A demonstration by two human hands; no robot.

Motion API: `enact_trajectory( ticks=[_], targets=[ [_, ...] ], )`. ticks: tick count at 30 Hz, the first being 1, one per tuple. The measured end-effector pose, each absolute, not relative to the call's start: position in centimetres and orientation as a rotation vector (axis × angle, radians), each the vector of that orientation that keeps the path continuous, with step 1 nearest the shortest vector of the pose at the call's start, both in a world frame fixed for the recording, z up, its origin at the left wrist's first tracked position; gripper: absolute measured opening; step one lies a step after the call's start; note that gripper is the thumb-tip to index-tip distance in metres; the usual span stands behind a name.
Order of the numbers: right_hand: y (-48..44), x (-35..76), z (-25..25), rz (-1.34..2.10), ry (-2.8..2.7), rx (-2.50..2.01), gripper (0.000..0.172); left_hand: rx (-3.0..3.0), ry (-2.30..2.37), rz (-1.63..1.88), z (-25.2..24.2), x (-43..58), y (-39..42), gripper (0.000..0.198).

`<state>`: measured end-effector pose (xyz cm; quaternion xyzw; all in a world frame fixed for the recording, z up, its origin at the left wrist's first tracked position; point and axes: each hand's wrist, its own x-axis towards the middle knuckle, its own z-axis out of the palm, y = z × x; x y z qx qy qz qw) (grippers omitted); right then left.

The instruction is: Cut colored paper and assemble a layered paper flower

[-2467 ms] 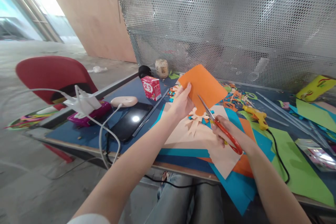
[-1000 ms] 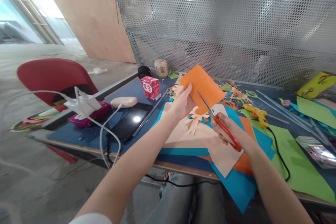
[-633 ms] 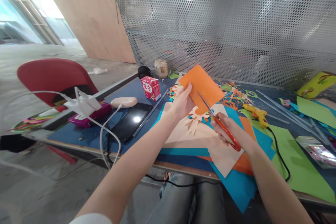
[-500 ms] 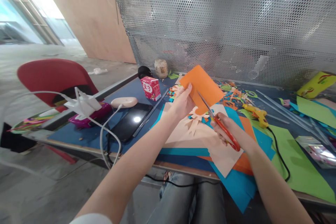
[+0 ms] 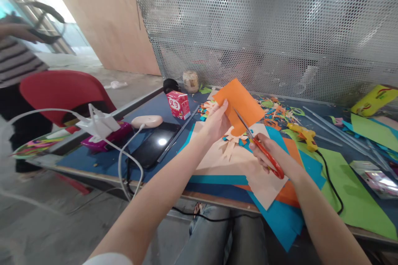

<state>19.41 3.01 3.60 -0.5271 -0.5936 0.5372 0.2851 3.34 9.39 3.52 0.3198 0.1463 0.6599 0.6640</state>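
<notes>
Orange paper [image 5: 238, 101] is gripped near its left edge by the left hand [image 5: 218, 123], above a peach sheet [image 5: 214, 163] on the blue tabletop [image 5: 143, 107]. Red-handled scissors [image 5: 270, 160] are gripped by the right hand [image 5: 261, 149], their blades set against the paper. Beyond the tabletop's left end, loose coloured strips [image 5: 39, 144] are held in a shallow basket [image 5: 21, 155]. At the back, a clear jar [image 5: 190, 81] is stood near the perforated panel [image 5: 242, 29]; something brownish is seen inside but cannot be made out. In front of it a pink carton [image 5: 178, 104] is placed, its contents hidden.

Half a second ago, only a dark shape was seen low at the left edge; now a person in a striped top [image 5: 18, 64] is seen behind the red chair [image 5: 65, 91], with a blurred, dark curved object [image 5: 51, 10] held out. Paper and scissors are kept in nearly the same place.
</notes>
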Motion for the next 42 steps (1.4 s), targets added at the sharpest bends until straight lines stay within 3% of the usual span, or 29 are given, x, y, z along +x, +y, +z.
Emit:
enact_trajectory(
  ticks=[42],
  targets=[
    [2.49,18.83,4.17,1.402,-1.587,-1.422,0.033,0.691,0.376,1.384,3.79,3.42,9.03,0.022]
  ],
)
